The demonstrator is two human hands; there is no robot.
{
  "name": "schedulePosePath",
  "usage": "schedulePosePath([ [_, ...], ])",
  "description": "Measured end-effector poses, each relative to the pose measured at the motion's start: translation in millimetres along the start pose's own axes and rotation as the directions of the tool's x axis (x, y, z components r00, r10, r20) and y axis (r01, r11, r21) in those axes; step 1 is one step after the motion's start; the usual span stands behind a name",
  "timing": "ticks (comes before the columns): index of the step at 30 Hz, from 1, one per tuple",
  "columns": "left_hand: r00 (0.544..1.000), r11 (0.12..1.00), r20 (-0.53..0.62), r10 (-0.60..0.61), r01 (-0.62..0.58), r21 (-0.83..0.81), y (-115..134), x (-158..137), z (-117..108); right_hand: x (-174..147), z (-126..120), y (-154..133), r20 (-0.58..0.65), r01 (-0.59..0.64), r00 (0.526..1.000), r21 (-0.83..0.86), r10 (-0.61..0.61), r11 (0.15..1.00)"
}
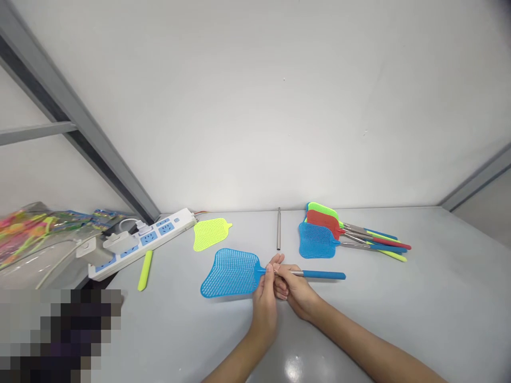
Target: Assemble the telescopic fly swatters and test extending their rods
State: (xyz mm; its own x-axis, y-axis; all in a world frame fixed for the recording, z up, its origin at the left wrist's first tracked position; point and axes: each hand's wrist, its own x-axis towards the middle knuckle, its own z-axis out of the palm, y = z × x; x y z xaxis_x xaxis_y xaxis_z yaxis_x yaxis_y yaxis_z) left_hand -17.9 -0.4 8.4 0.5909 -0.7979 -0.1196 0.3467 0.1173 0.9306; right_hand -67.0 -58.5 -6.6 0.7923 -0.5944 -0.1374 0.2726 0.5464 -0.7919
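A blue fly swatter (233,272) lies across both hands above the table, its mesh head to the left and its blue handle to the right. My left hand (265,303) pinches it at the neck, where the head meets the metal rod. Close beside it, my right hand (296,287) is closed round the metal rod; the fingers partly hide the joint. Behind the hands, a bare metal rod (278,229) points toward the wall. A yellow swatter head (211,234) rests to its left, and a yellow handle (145,270) farther left.
Several swatters in blue, red and green, including a red one (323,221), are piled at the back right. A white power strip (181,219) with plugs sits at the left. Beyond it are plastic bags (35,234) with colourful items. A white wall (287,106) closes the back.
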Motion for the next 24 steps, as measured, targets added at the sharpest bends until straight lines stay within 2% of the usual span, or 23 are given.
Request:
schedulePosePath([
  [6, 0.999, 0.998, -0.002, -0.046, 0.046, -0.053, 0.0, 0.9, -2.4, -1.6, 1.1, -3.4, 0.013, -0.021, 1.000, -0.033, 0.021, 0.999],
  [24, 1.000, 0.999, 0.022, -0.019, 0.020, -0.047, 8.3, 1.9, -3.7, -3.9, 5.2, -18.1, 0.022, 0.007, 1.000, -0.110, -0.004, 0.994],
])
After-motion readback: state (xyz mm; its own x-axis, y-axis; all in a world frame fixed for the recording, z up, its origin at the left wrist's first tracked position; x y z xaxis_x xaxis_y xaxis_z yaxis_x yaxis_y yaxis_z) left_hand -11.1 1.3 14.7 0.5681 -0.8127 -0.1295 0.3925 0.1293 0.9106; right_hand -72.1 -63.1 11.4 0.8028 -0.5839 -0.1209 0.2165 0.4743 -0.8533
